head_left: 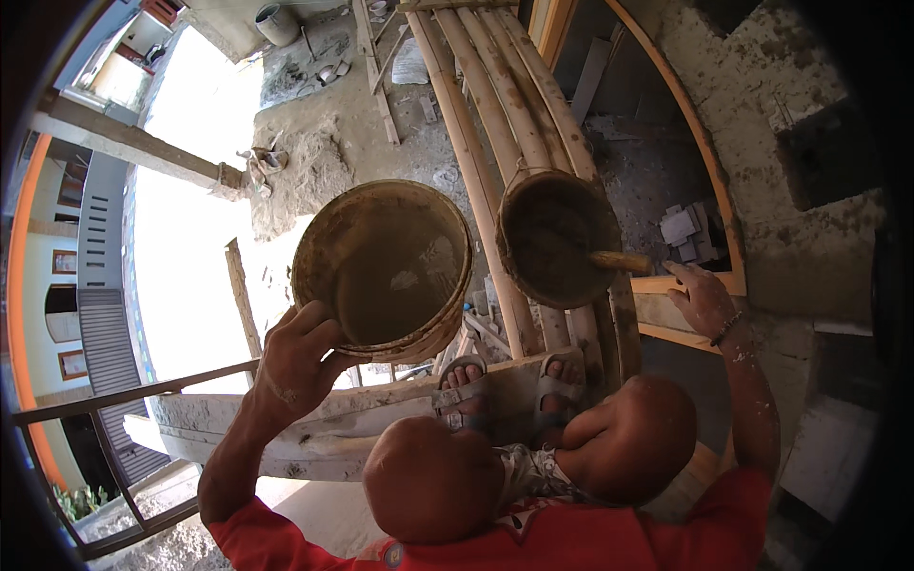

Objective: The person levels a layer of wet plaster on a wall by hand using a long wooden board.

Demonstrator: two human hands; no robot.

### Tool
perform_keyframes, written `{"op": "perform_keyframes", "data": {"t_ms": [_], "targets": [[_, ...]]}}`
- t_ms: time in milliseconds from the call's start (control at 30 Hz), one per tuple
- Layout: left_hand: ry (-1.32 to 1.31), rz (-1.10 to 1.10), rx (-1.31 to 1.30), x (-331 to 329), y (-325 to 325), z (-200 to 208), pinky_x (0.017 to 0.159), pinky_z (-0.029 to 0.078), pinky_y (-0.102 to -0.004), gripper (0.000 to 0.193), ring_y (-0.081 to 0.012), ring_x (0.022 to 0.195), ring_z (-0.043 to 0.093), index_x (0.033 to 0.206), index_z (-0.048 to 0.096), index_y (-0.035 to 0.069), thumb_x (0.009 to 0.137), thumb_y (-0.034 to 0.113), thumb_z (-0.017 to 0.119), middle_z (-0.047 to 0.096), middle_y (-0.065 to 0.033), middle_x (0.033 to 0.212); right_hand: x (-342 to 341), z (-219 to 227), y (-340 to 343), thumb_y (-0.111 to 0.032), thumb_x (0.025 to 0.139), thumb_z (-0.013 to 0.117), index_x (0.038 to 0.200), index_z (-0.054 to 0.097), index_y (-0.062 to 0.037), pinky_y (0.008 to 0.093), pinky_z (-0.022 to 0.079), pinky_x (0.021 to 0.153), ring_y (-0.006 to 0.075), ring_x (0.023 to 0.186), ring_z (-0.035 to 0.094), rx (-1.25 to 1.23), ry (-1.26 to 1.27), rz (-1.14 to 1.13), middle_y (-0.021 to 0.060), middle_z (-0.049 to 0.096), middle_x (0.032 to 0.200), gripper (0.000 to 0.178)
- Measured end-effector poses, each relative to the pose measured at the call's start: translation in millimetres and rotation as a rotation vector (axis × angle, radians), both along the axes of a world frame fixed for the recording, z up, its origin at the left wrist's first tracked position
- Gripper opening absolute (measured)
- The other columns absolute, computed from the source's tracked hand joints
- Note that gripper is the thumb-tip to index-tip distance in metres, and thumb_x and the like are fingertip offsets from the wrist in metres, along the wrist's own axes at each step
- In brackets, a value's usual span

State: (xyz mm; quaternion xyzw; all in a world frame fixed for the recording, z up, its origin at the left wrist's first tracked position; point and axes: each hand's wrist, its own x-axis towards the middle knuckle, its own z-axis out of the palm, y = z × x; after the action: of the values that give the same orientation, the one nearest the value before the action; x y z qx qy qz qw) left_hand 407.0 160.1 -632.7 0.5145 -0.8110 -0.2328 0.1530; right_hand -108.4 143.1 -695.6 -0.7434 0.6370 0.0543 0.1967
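My left hand (303, 354) is closed on the near rim of a large, mortar-stained bucket (447, 328), which tilts so that I look into it; some greyish wet stuff coats its inside. To the right, a smaller dark bucket (519, 276) stands on the bamboo poles, with grey mortar in it. A wooden handle (621, 261) sticks out over that bucket's right rim; the tool's other end is hidden. Just right of the handle, my right hand (703, 300) is apart from it, fingers outstretched and holding nothing, near the orange frame.
I squat on a plank (333, 419) by a platform of bamboo poles (466, 124), high above the ground. On the right are an orange-edged opening (719, 190) and a rough plastered wall (762, 86). Below lie a sand heap (309, 167) and another bucket (277, 25). A metal railing (105, 404) runs at left.
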Motion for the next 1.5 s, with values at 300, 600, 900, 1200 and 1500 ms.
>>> {"op": "perform_keyframes", "data": {"t_ms": [300,600,900,1200,1500], "targets": [[-0.122,-0.531,0.113,-106,-81,20,0.063,0.050,-0.0412,0.025,-0.0294,0.071,0.055,0.083,0.053,0.008,0.071,0.015,0.073,0.049,-0.0068,0.080,-36,-26,70,-0.010,0.083,0.061,0.126,0.054,-0.0060,0.0433,0.048,0.083,0.0374,0.094,0.060,0.088,-0.108,-0.290,0.0205,0.061,0.100,0.044],[-0.342,-0.688,0.192,-164,-95,48,0.062,0.051,-0.0431,0.021,-0.0332,0.073,0.059,0.085,0.055,0.008,0.072,0.011,0.070,0.052,-0.0091,0.083,-57,-86,94,-0.014,0.084,0.062,0.125,0.053,-0.0054,0.0436,0.047,0.087,0.0363,0.101,0.057,-0.027,-0.260,-0.234,0.0195,0.059,0.107,0.043],[-0.343,-0.773,0.200,-194,-113,35,0.059,0.052,-0.0432,0.026,-0.0350,0.071,0.061,0.087,0.054,0.006,0.073,0.018,0.073,0.053,-0.0120,0.081,-63,-96,101,-0.012,0.083,0.062,0.125,0.052,-0.0041,0.0446,0.044,0.094,0.0383,0.111,0.053,0.103,-0.243,-0.310,0.0217,0.056,0.120,0.045],[-0.337,-0.756,0.253,-205,-118,29,0.058,0.051,-0.0439,0.027,-0.0369,0.070,0.060,0.088,0.053,0.005,0.074,0.016,0.073,0.055,-0.0133,0.081,-64,-110,104,-0.015,0.083,0.063,0.127,0.052,-0.0077,0.0455,0.046,0.088,0.0387,0.101,0.056,0.108,-0.266,-0.313,0.0228,0.058,0.107,0.046],[-0.335,-0.746,0.276,-206,-116,32,0.056,0.050,-0.0434,0.027,-0.0363,0.068,0.061,0.089,0.054,0.003,0.073,0.011,0.073,0.055,-0.0139,0.079,-64,-121,102,-0.015,0.080,0.066,0.119,0.056,-0.0065,0.0454,0.049,0.087,0.0383,0.100,0.059,0.145,-0.285,-0.323,0.0214,0.061,0.107,0.041]]}}
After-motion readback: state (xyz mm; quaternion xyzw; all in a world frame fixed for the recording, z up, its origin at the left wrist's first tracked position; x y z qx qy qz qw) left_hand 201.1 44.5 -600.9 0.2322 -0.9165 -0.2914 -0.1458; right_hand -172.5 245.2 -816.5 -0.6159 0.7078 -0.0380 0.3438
